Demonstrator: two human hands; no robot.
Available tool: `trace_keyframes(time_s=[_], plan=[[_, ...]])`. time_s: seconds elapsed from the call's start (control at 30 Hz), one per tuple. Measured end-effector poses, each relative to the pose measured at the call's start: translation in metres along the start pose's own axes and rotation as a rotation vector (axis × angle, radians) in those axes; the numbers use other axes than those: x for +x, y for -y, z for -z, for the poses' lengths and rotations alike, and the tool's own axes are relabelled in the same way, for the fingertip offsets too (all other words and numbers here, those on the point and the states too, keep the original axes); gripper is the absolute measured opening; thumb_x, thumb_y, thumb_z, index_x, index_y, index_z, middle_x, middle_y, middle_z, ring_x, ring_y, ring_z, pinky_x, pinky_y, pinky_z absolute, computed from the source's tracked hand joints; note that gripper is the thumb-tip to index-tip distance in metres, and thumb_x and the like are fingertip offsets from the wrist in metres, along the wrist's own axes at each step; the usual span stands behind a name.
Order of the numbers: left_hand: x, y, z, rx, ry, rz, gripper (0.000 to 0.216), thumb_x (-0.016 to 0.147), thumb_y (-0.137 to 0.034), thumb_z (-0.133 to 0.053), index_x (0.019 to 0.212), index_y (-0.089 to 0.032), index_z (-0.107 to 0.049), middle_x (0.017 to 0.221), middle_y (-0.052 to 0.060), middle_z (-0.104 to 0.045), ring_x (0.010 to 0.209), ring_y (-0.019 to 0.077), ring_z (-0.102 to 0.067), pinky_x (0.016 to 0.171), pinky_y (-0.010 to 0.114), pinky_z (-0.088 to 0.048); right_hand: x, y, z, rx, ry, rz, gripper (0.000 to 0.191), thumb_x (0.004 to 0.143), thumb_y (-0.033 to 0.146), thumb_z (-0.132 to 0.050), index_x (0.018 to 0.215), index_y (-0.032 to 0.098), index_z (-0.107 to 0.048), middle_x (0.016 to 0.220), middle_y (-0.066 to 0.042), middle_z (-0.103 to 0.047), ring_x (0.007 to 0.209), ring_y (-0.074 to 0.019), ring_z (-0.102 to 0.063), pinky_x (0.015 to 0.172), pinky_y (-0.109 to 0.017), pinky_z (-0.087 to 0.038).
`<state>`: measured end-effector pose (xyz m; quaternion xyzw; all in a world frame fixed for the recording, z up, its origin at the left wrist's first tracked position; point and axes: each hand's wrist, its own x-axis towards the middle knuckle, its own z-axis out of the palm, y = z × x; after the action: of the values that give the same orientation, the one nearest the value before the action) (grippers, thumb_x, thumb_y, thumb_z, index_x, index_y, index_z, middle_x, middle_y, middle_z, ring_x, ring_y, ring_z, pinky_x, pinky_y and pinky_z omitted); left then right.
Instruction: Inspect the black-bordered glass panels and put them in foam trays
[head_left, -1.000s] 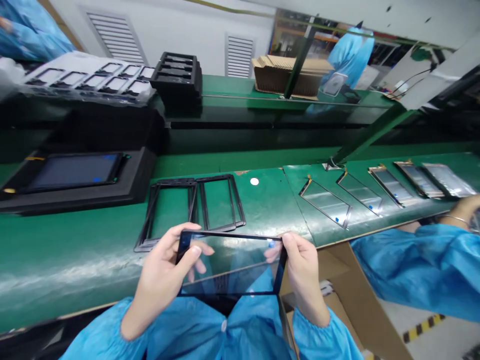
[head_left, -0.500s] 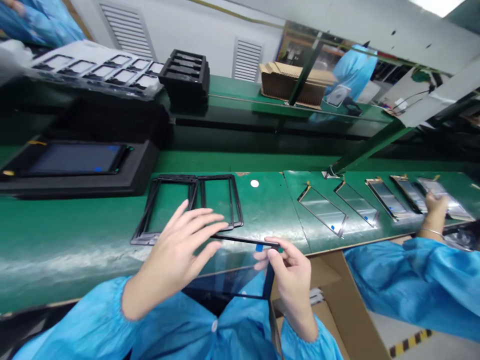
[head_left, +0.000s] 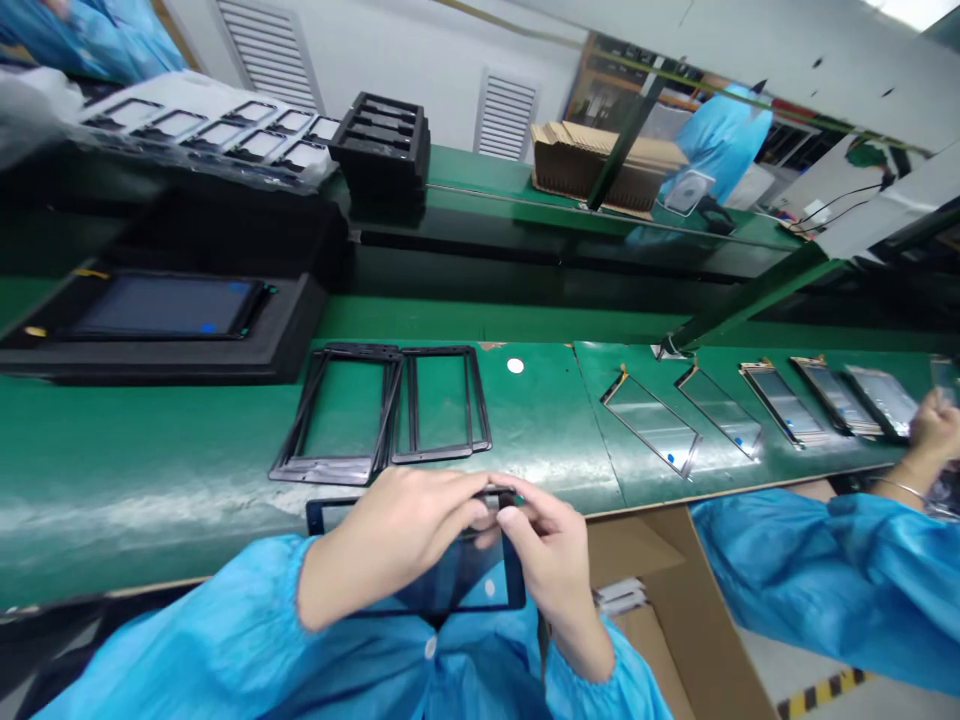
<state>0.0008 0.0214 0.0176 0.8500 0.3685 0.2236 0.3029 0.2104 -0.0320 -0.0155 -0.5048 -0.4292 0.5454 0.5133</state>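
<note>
Low in front of my body is a black-bordered glass touch panel (head_left: 469, 585), tilted, with its far edge by the bench. My right hand (head_left: 551, 550) grips the panel's far right corner, thumb on top and fingers behind. Across the panel's far edge reaches my left hand (head_left: 405, 525), its fingers closed at the same corner and meeting the right fingers. What lies right between the fingertips is hidden. Just beyond the hands are black rectangular frames, one overlapping group (head_left: 322, 465) at left and another group (head_left: 442, 455) beside it.
Glass panels with orange tabs (head_left: 652, 425) lie along the right of the green bench (head_left: 540, 420). A co-worker's hand (head_left: 934, 430) holds a panel at far right. A black foam box (head_left: 262, 355) with a screen stands left. An open carton (head_left: 675, 600) is below right.
My left hand has gone from spread fingers above the panel to closed fingers at its corner. The panel lies flatter now. The co-worker's hand has moved right, lifting a panel.
</note>
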Motion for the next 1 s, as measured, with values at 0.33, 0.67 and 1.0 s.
trace_keyframes(time_s=[0.33,0.67,1.0], plan=[[-0.017,0.005,-0.015,-0.934,-0.156,0.63,0.041,0.098,-0.05,-0.07,0.118,-0.014,-0.075,0.108,0.019,-0.086,0.079,0.0275,-0.084,0.062,0.031,-0.067,0.013,-0.016,0.023,0.07,-0.116,-0.07,0.051,0.097,0.064,-0.068,0.089,0.019,-0.088,0.077,-0.011,-0.086,0.069,-0.0289,-0.084,0.07,-0.035,-0.068],[-0.021,0.006,-0.017,-0.933,-0.151,0.638,0.043,0.095,-0.052,-0.075,0.118,-0.015,-0.078,0.114,0.019,-0.085,0.078,0.0284,-0.084,0.06,0.031,-0.068,0.012,0.001,0.016,0.005,-0.065,-0.001,0.054,0.1,0.062,-0.064,0.069,0.021,-0.081,0.067,-0.007,-0.083,0.056,-0.0224,-0.079,0.058,-0.029,-0.064],[-0.013,-0.002,0.001,-0.368,0.124,0.325,0.065,0.092,-0.03,-0.075,0.155,-0.038,-0.06,0.123,0.003,-0.084,0.1,0.026,-0.082,0.092,0.034,-0.065,0.014,0.007,0.004,-0.229,0.157,0.066,0.029,0.095,0.038,-0.074,0.072,0.022,-0.083,0.066,-0.003,-0.082,0.058,-0.0195,-0.077,0.06,-0.026,-0.059]])
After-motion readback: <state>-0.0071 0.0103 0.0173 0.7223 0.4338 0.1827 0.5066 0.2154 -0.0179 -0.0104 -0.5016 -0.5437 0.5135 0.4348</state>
